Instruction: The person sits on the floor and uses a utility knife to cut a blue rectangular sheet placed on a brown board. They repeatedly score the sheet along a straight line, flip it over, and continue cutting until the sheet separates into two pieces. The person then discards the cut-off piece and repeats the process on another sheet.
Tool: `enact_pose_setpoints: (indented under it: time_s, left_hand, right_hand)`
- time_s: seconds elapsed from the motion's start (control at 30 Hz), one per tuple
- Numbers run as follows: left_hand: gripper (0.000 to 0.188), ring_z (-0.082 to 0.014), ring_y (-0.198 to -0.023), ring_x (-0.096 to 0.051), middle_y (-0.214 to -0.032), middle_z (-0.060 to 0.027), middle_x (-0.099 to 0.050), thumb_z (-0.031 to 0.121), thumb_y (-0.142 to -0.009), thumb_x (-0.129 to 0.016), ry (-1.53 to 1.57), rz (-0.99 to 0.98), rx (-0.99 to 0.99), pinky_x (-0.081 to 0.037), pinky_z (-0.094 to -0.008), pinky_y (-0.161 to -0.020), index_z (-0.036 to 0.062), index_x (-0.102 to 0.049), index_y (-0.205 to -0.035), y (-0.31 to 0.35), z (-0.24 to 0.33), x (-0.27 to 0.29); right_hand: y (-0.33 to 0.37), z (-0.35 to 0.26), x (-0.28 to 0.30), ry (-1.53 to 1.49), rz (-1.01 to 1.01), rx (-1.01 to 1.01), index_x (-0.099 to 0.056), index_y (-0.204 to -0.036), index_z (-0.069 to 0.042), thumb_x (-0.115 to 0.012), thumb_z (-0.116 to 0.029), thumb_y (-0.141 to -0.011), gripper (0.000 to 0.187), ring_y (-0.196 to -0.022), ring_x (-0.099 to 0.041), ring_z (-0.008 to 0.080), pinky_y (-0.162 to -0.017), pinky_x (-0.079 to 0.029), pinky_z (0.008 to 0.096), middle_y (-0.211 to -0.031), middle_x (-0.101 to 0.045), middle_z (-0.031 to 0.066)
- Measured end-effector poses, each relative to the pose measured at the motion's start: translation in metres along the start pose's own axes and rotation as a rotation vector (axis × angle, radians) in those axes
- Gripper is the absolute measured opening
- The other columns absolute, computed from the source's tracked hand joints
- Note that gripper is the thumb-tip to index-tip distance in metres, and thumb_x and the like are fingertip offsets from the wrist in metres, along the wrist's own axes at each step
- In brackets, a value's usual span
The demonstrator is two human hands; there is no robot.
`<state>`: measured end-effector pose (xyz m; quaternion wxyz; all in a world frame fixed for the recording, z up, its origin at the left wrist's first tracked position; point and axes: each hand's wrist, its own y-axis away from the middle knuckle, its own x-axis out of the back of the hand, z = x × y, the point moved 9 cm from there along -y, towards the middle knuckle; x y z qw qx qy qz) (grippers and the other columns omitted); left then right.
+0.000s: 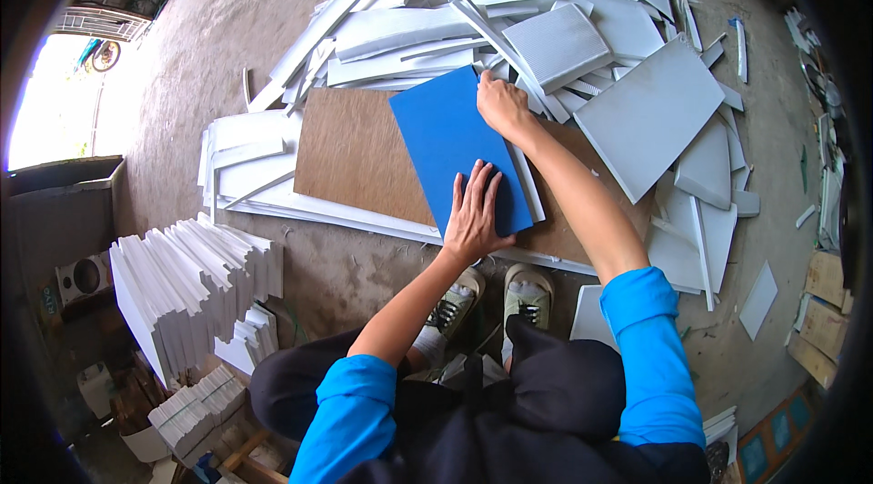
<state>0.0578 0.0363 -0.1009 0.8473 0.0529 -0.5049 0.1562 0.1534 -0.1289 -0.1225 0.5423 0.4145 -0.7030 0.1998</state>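
Note:
A flat blue rectangular board [446, 134] lies at a slant on a brown wooden board [350, 152]. My left hand [475, 220] presses on the blue board's near right part, fingers stretched out. At the board's far right corner, my right hand [506, 109] is closed, its fingers curled; whatever it grips, if anything, is hidden. Along the blue board's right edge shows a narrow strip of white foam sheet [527, 182], most of it covered by the blue board.
White foam offcuts [400, 34] lie heaped beyond the boards. A large foam panel [650, 120] rests to the right. Stacked white foam pieces [191, 289] stand at the left, beside a dark bin [64, 202]. Cardboard boxes [823, 302] sit at the far right.

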Motion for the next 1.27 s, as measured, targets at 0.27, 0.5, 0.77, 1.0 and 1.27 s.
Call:
enact_pose_setpoints:
  time_s: [0.27,0.5,0.77,1.0,1.27]
  left_hand:
    - [0.103,-0.03,-0.131,-0.018,-0.135,-0.0161,-0.026,0.039,-0.047,-0.078,-0.05,0.003,0.009,-0.011,-0.0494,-0.106,0.0003,-0.028,-0.128,0.0,0.005,-0.001]
    - [0.104,-0.0295,-0.131,-0.018,-0.134,-0.0154,-0.028,0.036,-0.045,-0.078,-0.086,0.065,0.007,-0.012,-0.0494,-0.106,0.0025,-0.026,-0.13,0.004,0.005,0.004]
    - [0.102,-0.0299,-0.13,-0.019,-0.132,-0.0154,-0.028,0.035,-0.046,-0.077,-0.111,0.102,-0.002,-0.012,-0.05,-0.105,0.0028,-0.027,-0.129,0.005,0.01,0.003]
    - [0.104,-0.0293,-0.132,-0.016,-0.134,-0.0155,-0.026,0.037,-0.048,-0.077,-0.131,0.047,0.017,-0.01,-0.0483,-0.107,0.0018,-0.024,-0.13,0.005,0.005,0.005]
    - [0.105,-0.0303,-0.132,-0.015,-0.136,-0.0146,-0.024,0.043,-0.052,-0.076,-0.081,0.008,0.036,-0.009,-0.0485,-0.107,0.0035,-0.022,-0.132,0.003,-0.001,-0.001]
  right_hand:
    - [0.098,0.037,-0.025,-0.189,-0.153,-0.123,-0.05,-0.096,0.003,-0.039,-0.013,-0.083,0.024,-0.083,-0.059,0.0417,-0.072,-0.048,0.0483,-0.088,-0.059,0.0275]
    - [0.23,0.04,-0.029,-0.178,-0.259,-0.151,-0.04,-0.095,0.001,-0.034,-0.019,-0.09,0.022,-0.074,-0.059,0.0431,-0.065,-0.048,0.0523,-0.074,-0.059,0.0272]
    - [0.286,0.06,-0.051,-0.208,-0.151,-0.126,-0.038,-0.094,0.001,-0.039,-0.017,-0.089,0.019,-0.062,-0.059,0.0418,-0.055,-0.048,0.0511,-0.062,-0.058,0.0246]
    - [0.272,0.059,-0.02,-0.161,-0.034,-0.14,-0.045,-0.099,-0.004,-0.042,-0.025,-0.088,0.023,-0.057,-0.059,0.0399,-0.05,-0.046,0.0494,-0.058,-0.057,0.0228]
    - [0.057,0.042,-0.019,-0.261,0.162,0.05,-0.046,-0.109,-0.005,-0.044,-0.026,-0.088,0.029,-0.061,-0.06,0.0384,-0.052,-0.049,0.0449,-0.065,-0.06,0.0218]
